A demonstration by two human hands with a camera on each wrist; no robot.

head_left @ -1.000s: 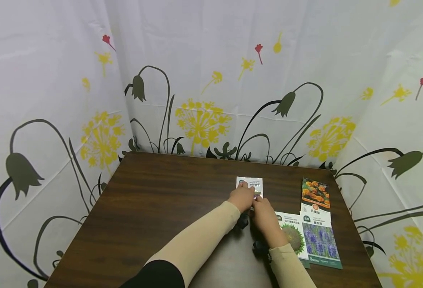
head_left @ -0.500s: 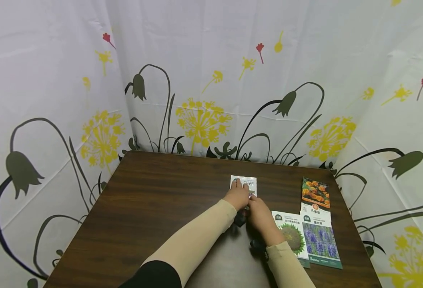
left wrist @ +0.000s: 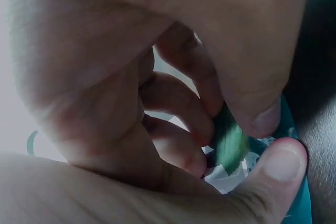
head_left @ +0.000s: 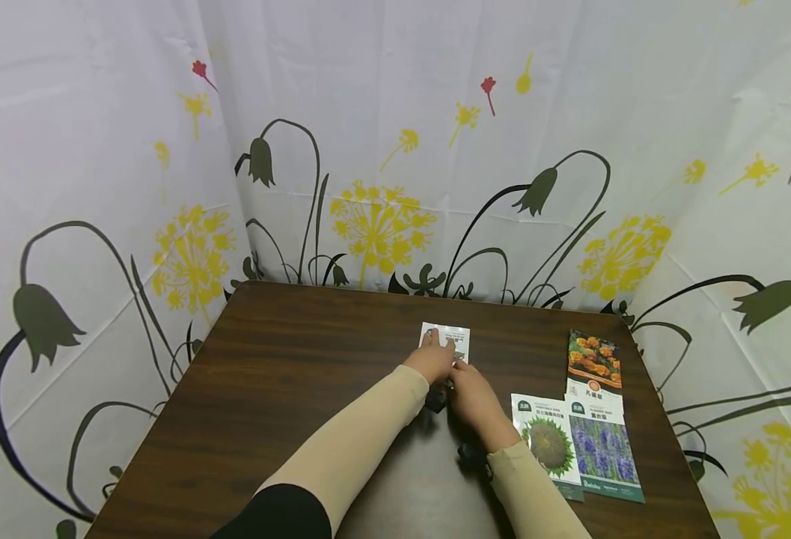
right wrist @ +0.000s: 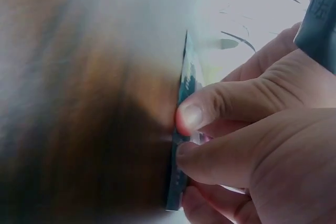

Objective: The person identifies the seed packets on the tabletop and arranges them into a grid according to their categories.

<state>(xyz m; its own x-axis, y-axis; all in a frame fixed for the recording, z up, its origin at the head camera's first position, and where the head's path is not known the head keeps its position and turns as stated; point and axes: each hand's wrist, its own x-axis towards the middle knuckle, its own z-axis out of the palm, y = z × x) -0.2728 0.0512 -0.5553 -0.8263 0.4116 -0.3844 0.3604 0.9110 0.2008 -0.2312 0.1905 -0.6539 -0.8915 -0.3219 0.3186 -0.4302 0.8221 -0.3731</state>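
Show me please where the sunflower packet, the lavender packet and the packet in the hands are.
sunflower packet (head_left: 547, 442), head view, on the flower picture.
lavender packet (head_left: 600, 453), head view, on the purple flowers.
packet in the hands (head_left: 450, 335), head view, on the white upper part beyond the fingers.

Both hands (head_left: 450, 370) meet, fingers curled and pinching.

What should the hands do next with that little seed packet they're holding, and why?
Probably set the seed packet down flat on the table, left of the other packets. Both the left hand and the right hand pinch it, and its edge looks lifted off the wood in the right wrist view. The sunflower packet, lavender packet and marigold packet already lie flat.
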